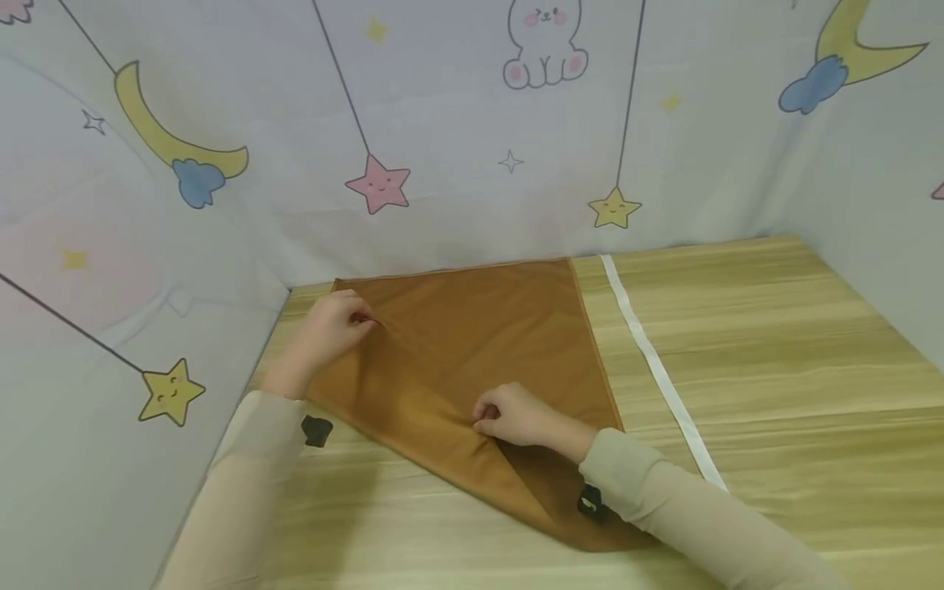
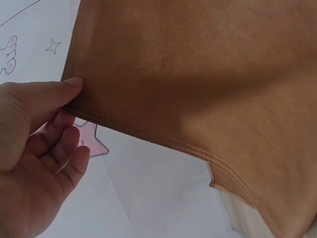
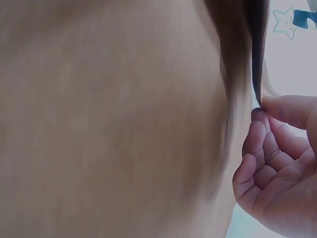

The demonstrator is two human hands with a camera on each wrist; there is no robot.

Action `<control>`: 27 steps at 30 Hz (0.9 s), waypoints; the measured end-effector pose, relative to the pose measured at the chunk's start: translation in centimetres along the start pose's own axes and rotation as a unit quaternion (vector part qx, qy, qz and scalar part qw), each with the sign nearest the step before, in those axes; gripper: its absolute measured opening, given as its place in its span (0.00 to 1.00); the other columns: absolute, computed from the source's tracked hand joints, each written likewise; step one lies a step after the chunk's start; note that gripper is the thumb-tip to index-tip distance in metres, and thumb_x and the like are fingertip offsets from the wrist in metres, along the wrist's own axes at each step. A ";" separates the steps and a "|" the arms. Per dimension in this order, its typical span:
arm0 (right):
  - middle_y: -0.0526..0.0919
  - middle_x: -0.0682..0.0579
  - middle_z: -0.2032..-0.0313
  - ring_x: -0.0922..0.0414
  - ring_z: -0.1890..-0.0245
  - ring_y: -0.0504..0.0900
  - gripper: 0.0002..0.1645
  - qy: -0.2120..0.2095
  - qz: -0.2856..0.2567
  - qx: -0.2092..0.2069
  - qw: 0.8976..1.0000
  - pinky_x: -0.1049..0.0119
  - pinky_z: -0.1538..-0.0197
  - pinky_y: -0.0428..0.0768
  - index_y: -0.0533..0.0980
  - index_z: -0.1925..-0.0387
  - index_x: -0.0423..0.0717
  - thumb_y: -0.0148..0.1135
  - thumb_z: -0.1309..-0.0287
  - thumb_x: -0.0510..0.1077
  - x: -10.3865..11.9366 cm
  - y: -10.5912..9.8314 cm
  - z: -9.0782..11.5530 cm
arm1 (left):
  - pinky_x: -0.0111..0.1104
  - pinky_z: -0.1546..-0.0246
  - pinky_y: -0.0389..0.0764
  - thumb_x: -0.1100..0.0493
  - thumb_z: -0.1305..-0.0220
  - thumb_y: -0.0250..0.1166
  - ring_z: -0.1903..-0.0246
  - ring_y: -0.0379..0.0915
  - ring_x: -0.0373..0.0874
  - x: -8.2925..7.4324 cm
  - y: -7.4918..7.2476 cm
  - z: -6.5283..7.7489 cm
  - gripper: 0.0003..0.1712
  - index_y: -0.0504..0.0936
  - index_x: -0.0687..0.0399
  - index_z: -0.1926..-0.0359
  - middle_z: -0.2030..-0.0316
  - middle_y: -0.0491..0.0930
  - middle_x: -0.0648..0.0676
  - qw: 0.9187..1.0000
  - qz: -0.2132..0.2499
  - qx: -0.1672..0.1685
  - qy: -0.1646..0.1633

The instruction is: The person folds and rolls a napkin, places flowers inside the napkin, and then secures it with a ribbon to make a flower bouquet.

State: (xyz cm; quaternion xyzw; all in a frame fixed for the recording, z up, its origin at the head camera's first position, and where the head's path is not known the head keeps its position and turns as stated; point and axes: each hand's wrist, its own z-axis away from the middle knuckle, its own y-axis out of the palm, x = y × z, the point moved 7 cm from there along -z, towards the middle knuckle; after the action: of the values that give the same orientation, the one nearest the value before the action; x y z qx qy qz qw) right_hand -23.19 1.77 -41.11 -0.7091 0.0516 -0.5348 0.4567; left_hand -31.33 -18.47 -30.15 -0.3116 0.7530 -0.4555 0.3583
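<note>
A brown cloth (image 1: 509,328) with a stitched hem is spread over the wooden table, its near part lifted and bent up toward the far side. My left hand (image 1: 341,328) pinches a corner of it between thumb and forefinger; in the left wrist view that hemmed corner (image 2: 94,106) stretches out taut from the fingertips. Lower and to the right, my right hand (image 1: 516,415) pinches the lifted edge. The cloth (image 3: 124,124) hangs beside that hand in the right wrist view, where the other fingers curl loosely below the pinch.
A white strip (image 1: 656,360) runs along the wooden table (image 1: 811,369) to the right of the cloth. A pale curtain (image 1: 457,106) printed with stars and moons encloses the back and sides. Small black pieces (image 1: 317,431) show beside both sleeves.
</note>
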 end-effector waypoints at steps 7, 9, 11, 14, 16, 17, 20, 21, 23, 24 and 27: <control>0.80 0.56 0.74 0.65 0.73 0.74 0.03 0.022 0.001 -0.018 1.000 0.73 0.68 0.73 0.79 0.71 0.44 0.61 0.50 0.39 -1.6 -1.5 0.2 | 0.36 0.70 0.71 0.67 0.48 0.62 0.73 0.69 0.46 -1.2 1.0 -2.6 0.02 0.81 0.61 0.73 0.74 0.77 0.55 1.000 0.019 -0.018 -0.001; 0.80 0.56 0.74 0.65 0.73 0.74 0.03 0.024 0.007 -0.027 0.999 0.73 0.68 0.73 0.79 0.71 0.44 0.61 0.50 0.39 -2.1 -1.9 0.2 | 0.37 0.69 0.72 0.67 0.48 0.62 0.73 0.70 0.46 -1.5 1.3 -3.2 0.02 0.81 0.61 0.73 0.73 0.78 0.56 0.999 0.024 -0.026 -0.003; 0.80 0.56 0.74 0.65 0.73 0.73 0.03 0.033 0.009 -0.034 0.999 0.73 0.68 0.73 0.79 0.71 0.44 0.61 0.50 0.40 -2.6 -2.4 0.3 | 0.38 0.69 0.72 0.66 0.47 0.62 0.72 0.70 0.47 -1.9 1.5 -3.9 0.03 0.81 0.61 0.72 0.73 0.78 0.56 0.999 0.022 -0.036 -0.003; 0.80 0.56 0.74 0.64 0.73 0.74 0.03 0.052 0.004 -0.042 0.998 0.72 0.69 0.73 0.79 0.71 0.45 0.61 0.49 0.40 -3.5 -3.2 0.4 | 0.39 0.67 0.72 0.65 0.46 0.61 0.72 0.70 0.48 -2.4 1.9 -4.9 0.04 0.81 0.62 0.71 0.72 0.78 0.57 0.999 0.021 -0.042 -0.005; 0.79 0.55 0.74 0.64 0.73 0.74 0.03 0.065 0.001 -0.047 0.997 0.72 0.69 0.73 0.79 0.71 0.44 0.61 0.49 0.40 -4.0 -3.8 0.4 | 0.40 0.66 0.72 0.65 0.46 0.60 0.71 0.70 0.49 -2.6 2.1 -5.7 0.04 0.81 0.62 0.71 0.72 0.78 0.57 0.999 0.021 -0.043 -0.011; 0.79 0.55 0.74 0.63 0.73 0.74 0.03 0.071 -0.001 -0.049 0.996 0.72 0.69 0.73 0.79 0.71 0.45 0.60 0.49 0.40 -4.2 -4.0 0.4 | 0.39 0.66 0.72 0.65 0.45 0.60 0.71 0.70 0.49 -2.7 2.3 -6.1 0.04 0.80 0.62 0.71 0.73 0.78 0.57 0.999 0.020 -0.045 -0.013; 0.79 0.54 0.74 0.63 0.73 0.74 0.04 0.074 0.006 -0.054 0.996 0.71 0.69 0.73 0.79 0.71 0.44 0.60 0.49 0.39 -4.7 -4.7 0.4 | 0.39 0.65 0.72 0.65 0.46 0.60 0.71 0.70 0.49 -2.9 2.7 -7.2 0.04 0.80 0.62 0.72 0.73 0.78 0.57 0.998 0.021 -0.050 -0.019; 0.79 0.54 0.74 0.62 0.73 0.73 0.04 0.076 0.008 -0.056 0.996 0.71 0.69 0.73 0.79 0.71 0.44 0.60 0.48 0.40 -4.9 -4.9 0.4 | 0.39 0.65 0.72 0.65 0.46 0.61 0.71 0.70 0.49 -3.0 2.9 -7.6 0.04 0.80 0.62 0.72 0.73 0.78 0.58 0.998 0.021 -0.052 -0.020; 0.79 0.54 0.73 0.62 0.73 0.73 0.04 0.076 0.014 -0.057 0.995 0.71 0.69 0.73 0.79 0.71 0.44 0.60 0.48 0.40 -5.2 -5.2 0.4 | 0.39 0.64 0.72 0.64 0.46 0.61 0.70 0.71 0.49 -3.3 3.2 -8.3 0.04 0.80 0.62 0.71 0.72 0.79 0.58 0.998 0.017 -0.056 -0.021; 0.79 0.54 0.73 0.62 0.73 0.73 0.04 0.076 0.018 -0.058 0.995 0.70 0.68 0.73 0.79 0.71 0.44 0.60 0.48 0.40 -5.3 -5.4 0.5 | 0.39 0.64 0.73 0.64 0.46 0.61 0.70 0.71 0.49 -3.4 3.3 -8.7 0.04 0.81 0.62 0.71 0.72 0.79 0.58 0.998 0.015 -0.057 -0.020; 0.79 0.54 0.73 0.62 0.73 0.73 0.04 0.078 0.024 -0.061 0.995 0.70 0.68 0.73 0.79 0.71 0.45 0.60 0.48 0.40 -5.7 -5.8 0.5 | 0.39 0.63 0.73 0.63 0.46 0.62 0.69 0.72 0.49 -4.0 3.8 -9.7 0.05 0.81 0.62 0.71 0.71 0.79 0.58 0.998 0.005 -0.055 -0.022</control>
State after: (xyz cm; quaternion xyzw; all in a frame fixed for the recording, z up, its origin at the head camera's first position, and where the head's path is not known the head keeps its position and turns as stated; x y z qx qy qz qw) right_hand -27.64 8.63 -41.12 -0.6903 0.1373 -0.5732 0.4197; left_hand -37.65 -9.38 -29.41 -0.3372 0.7704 -0.4045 0.3594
